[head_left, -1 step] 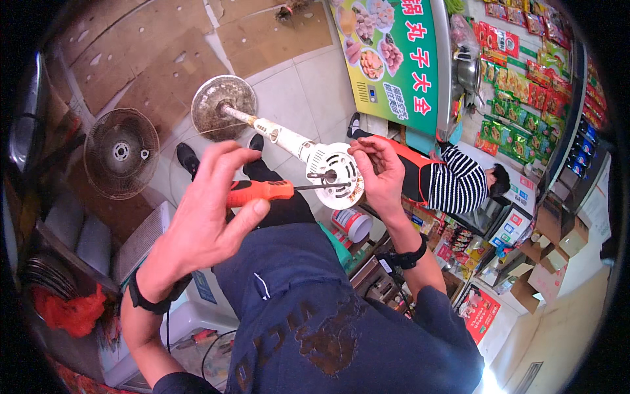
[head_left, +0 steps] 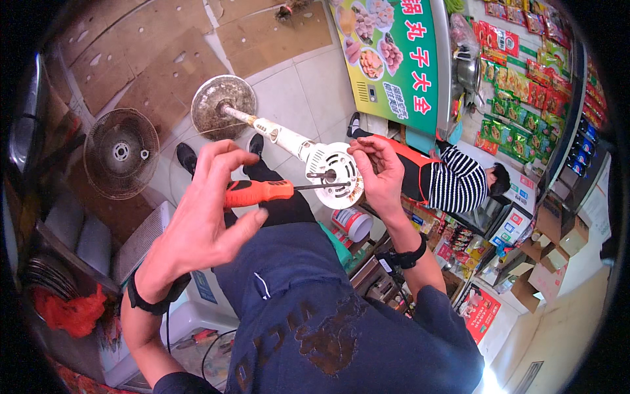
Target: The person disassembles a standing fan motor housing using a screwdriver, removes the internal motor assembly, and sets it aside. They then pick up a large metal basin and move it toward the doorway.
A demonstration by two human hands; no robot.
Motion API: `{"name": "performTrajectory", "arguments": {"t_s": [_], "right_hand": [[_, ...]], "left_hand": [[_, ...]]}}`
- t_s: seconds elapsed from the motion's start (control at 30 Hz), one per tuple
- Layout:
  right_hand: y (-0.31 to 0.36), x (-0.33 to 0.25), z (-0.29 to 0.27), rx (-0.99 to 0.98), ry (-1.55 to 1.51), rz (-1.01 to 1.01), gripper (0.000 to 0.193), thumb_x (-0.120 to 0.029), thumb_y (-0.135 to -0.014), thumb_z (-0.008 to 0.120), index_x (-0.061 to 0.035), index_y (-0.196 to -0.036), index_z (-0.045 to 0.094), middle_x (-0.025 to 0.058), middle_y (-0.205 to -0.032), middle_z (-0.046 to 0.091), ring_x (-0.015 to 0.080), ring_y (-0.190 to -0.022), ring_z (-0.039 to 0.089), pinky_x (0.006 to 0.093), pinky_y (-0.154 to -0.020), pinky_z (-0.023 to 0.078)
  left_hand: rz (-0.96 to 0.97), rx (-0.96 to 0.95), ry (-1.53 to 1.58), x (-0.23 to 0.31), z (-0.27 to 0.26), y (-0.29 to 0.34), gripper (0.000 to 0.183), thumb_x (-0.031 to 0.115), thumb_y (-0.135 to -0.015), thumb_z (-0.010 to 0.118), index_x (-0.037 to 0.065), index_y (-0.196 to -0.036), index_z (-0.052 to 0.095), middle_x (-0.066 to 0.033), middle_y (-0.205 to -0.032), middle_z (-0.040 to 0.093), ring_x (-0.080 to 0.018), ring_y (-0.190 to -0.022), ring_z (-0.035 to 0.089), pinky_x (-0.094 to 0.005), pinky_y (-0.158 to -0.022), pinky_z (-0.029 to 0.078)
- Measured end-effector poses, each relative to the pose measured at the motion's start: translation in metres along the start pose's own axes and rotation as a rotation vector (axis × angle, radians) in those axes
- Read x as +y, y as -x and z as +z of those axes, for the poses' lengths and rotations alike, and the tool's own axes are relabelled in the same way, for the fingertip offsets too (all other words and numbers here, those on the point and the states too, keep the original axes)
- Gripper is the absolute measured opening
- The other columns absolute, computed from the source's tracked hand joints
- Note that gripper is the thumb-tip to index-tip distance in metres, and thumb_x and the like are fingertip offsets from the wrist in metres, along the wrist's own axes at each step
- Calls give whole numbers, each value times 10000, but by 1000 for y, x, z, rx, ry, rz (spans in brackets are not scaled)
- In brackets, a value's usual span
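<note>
A white standing fan (head_left: 289,141) without its blades and cages leans toward me. Its round motor housing (head_left: 335,175), slotted and stained with rust, faces up with a short shaft sticking out. My left hand (head_left: 210,210) has an orange-handled screwdriver (head_left: 259,192) in its palm; the thumb and index finger stand apart from the handle. The dark screwdriver shaft reaches across the housing, its tip near the slots on the right side. My right hand (head_left: 380,176) grips the right rim of the housing with thumb and curled fingers, partly hidden.
A round wire fan cage (head_left: 121,154) is at the left, near the fan's dirty round base (head_left: 223,105). A white tub (head_left: 354,226) stands beyond my lap. Another person (head_left: 456,177) in stripes bends at the right, beside a green freezer (head_left: 394,59) and shelves of packets.
My left thumb has shifted slightly down, away from the screwdriver handle. The fan and my right hand look almost the same.
</note>
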State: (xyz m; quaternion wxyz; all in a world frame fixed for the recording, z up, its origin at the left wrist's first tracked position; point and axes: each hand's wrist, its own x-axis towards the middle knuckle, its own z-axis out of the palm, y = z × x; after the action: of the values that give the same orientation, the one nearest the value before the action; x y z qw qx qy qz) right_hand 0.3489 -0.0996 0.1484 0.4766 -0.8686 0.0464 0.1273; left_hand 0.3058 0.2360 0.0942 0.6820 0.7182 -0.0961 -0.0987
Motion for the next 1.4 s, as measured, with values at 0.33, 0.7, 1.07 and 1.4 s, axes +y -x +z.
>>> {"name": "performTrajectory", "arguments": {"t_s": [0.33,0.7,1.07,1.4], "right_hand": [[1,-3,3,19,-15,-8,222,-11,-1017,670,15,-1232,620,99,-1107,737,152,-1047,708,294,-940,564],[0,-1,8,33,-42,5,221,-20,-1012,682,12,-1228,645,91,-1102,739,152,-1047,716,292,-927,573],[1,-1,5,33,-44,-1,230,-31,-1019,674,4,-1242,632,94,-1096,744,147,-1030,705,298,-924,571],[0,3,4,43,-69,3,214,-49,-1016,681,5,-1219,637,97,-1085,744,152,-1031,701,311,-939,560]], "left_hand": [[38,16,3,7,2,-2,422,113,-906,755,3,-1270,571,-191,-1123,613,-370,-964,662,-421,-826,541],[153,36,16,13,1,-3,413,182,-927,777,23,-1262,596,-218,-1075,669,-427,-930,708,-475,-787,568],[-14,-90,-130,13,3,4,379,139,-945,736,29,-1273,581,-192,-1107,646,-395,-966,697,-440,-805,576],[-94,-180,-49,8,3,7,350,153,-975,674,13,-1264,535,-210,-1236,594,-407,-1129,629,-452,-836,550]]}}
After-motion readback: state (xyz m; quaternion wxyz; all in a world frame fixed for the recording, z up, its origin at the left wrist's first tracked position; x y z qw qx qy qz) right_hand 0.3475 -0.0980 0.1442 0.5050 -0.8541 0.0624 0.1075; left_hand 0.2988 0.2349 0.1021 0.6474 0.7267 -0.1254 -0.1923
